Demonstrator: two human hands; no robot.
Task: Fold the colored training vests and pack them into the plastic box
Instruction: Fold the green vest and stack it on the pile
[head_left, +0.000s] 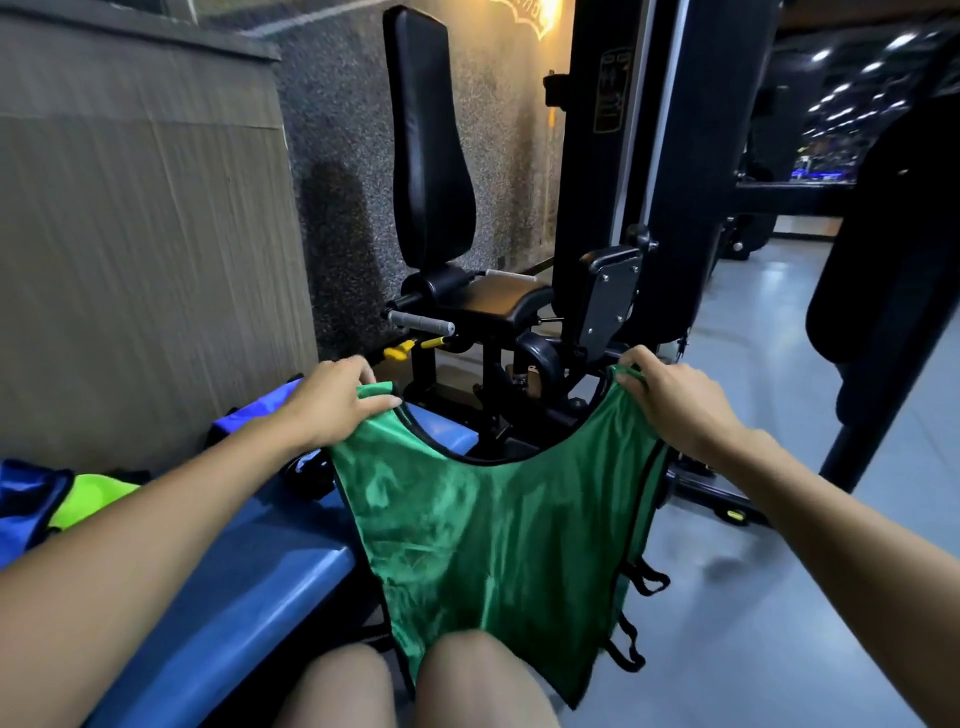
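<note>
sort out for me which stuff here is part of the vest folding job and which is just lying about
Part of the job:
green vest, held up by its shoulder straps by the left hand and right hand
blue vests and on the blue bench
neon yellow vest on the bench

Just lying about:
black gym machine
cardboard box

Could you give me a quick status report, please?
Left hand and right hand grip green vest by its shoulders, held up unfolded. Plastic box not in view. Nothing blocking.

Shiny green vest (493, 525) with black trim; blue bench (249, 561); blue (26, 499) and neon-yellow vests (93, 493).
</note>
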